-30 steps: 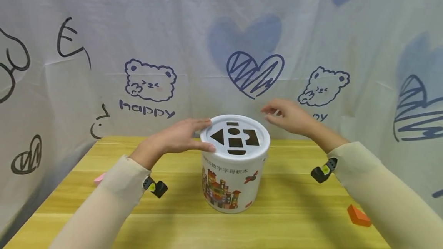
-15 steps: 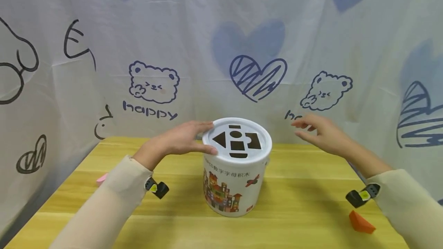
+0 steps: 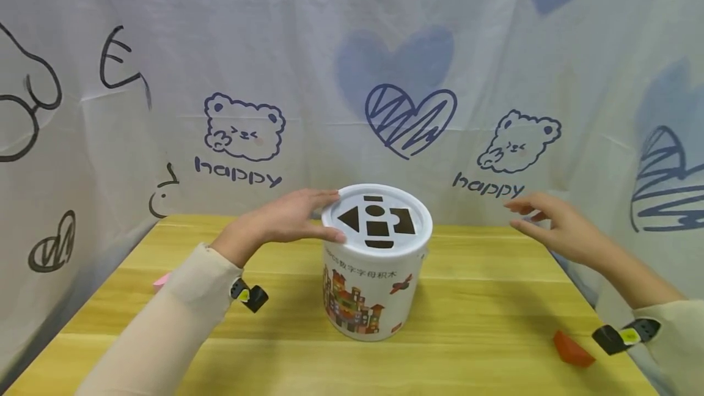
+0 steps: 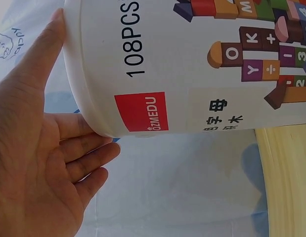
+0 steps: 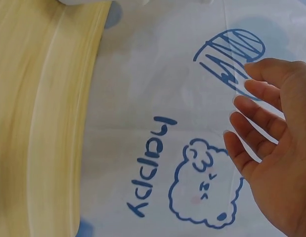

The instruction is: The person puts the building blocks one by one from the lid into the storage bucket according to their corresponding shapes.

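A white toy-block bucket (image 3: pixel 370 286) stands at the middle of the wooden table (image 3: pixel 275 335). Its white lid (image 3: pixel 376 220) has several shape-sorter holes. My left hand (image 3: pixel 286 220) rests on the lid's left rim, thumb on the near side and straight fingers along the far side. In the left wrist view the left hand (image 4: pixel 41 148) lies flat against the bucket (image 4: pixel 192 64) near the lid edge. My right hand (image 3: pixel 555 231) hovers open over the table's right edge, well clear of the bucket and holding nothing. In the right wrist view that hand (image 5: pixel 276 148) has its fingers spread in front of the cloth.
A printed white cloth backdrop (image 3: pixel 385 78) surrounds the table on three sides. An orange-red block (image 3: pixel 572 348) lies near the front right corner. A pink piece (image 3: pixel 161 280) peeks out by my left sleeve.
My right hand has drawn away from the lid, moving right and down to the table's right edge. The left hand has stayed on the lid's left rim.
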Motion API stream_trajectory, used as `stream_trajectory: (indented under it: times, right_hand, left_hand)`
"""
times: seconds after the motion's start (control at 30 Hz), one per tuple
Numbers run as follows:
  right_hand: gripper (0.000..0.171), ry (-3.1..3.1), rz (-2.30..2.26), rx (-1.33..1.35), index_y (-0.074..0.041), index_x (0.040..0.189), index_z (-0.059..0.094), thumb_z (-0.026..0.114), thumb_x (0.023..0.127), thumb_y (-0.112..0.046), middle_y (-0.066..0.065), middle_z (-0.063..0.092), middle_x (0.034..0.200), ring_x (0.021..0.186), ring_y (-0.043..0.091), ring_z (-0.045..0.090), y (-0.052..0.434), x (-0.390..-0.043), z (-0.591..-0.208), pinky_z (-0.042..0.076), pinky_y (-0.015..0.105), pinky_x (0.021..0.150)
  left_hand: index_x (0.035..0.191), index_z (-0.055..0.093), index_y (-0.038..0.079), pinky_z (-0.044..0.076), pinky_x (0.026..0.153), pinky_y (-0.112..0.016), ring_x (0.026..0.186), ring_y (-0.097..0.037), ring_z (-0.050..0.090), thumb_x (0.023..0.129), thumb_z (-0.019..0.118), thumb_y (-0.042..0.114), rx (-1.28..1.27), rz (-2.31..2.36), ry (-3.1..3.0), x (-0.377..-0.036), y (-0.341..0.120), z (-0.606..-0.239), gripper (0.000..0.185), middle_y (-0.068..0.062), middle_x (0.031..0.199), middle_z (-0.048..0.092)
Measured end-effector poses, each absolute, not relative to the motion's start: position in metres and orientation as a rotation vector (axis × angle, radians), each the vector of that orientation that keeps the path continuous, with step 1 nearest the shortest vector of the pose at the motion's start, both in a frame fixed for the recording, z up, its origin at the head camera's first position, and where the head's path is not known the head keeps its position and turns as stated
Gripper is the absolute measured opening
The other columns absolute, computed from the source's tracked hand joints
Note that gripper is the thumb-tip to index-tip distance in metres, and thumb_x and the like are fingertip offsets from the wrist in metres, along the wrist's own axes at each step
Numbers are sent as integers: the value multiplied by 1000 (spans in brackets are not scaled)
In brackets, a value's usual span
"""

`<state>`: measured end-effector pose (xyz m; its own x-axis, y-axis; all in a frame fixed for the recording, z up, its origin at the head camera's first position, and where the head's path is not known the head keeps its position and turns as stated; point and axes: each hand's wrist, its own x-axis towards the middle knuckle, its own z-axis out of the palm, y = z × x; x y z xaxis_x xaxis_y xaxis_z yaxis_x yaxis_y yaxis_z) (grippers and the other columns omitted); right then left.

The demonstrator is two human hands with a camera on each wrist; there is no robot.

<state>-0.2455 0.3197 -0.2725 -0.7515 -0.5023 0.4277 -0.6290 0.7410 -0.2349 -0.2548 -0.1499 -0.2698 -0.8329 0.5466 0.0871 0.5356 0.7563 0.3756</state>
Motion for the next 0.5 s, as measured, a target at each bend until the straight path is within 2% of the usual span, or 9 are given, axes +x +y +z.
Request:
stream_trajectory:
  times: [0.13, 0.23, 0.37, 0.43, 0.5]
  right_hand:
    - [29, -2625, 523, 854, -5, 122, 64, 67, 94, -14, 7, 65, 116, 97, 0, 52, 330, -240, -277, 52, 20, 78]
    - [32, -2677, 525, 820, -7, 124, 63, 67, 94, -18, 5, 64, 117, 99, 4, 54, 335, -236, -281, 54, 24, 79]
    - [35, -2750, 550, 780, -8, 126, 62, 67, 95, -21, 6, 63, 119, 101, 3, 53, 342, -231, -287, 54, 29, 81]
    - [36, -2770, 573, 767, -7, 127, 61, 68, 95, -20, 8, 62, 121, 101, 2, 52, 347, -229, -292, 54, 28, 81]
    - [39, -2798, 587, 738, -5, 129, 59, 68, 94, -21, 12, 62, 122, 102, 8, 54, 353, -225, -296, 54, 27, 81]
  left_hand:
    - [152, 35, 12, 23, 115, -53, 143, -30, 29, 72, 62, 79, 899, 594, 2912, -256, -148, -269, 108, -5, 157, 31]
    - [152, 36, 12, 24, 115, -53, 142, -30, 29, 73, 62, 79, 896, 590, 2912, -255, -148, -269, 107, -5, 157, 31]
    - [151, 36, 11, 24, 114, -55, 142, -32, 30, 73, 63, 77, 900, 604, 2913, -255, -148, -270, 106, -7, 156, 32]
    - [151, 36, 10, 25, 114, -55, 142, -32, 30, 73, 63, 77, 902, 613, 2915, -255, -149, -270, 106, -7, 156, 32]
    - [151, 37, 11, 25, 114, -55, 141, -32, 31, 73, 63, 77, 903, 619, 2919, -255, -150, -269, 106, -7, 156, 33]
